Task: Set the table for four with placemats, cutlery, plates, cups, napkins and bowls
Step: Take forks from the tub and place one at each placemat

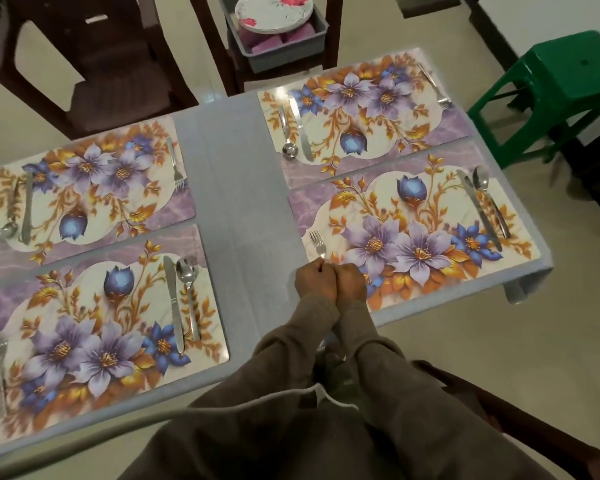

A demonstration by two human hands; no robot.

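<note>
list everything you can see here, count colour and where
placemats: four, floral purple and orange, two each side of the table
table: one, grey cloth
forks: four, silver, one per mat
knives: four, silver, one per mat
spoons: four, silver, beside the knives
plates: a stack, white with pink flowers, in the tub
tub: one, grey, on the far chair
chairs: dark brown, far side
stool: one, green, right
left hand: closed, at the near-right fork's handle
right hand: closed, against the left
</note>
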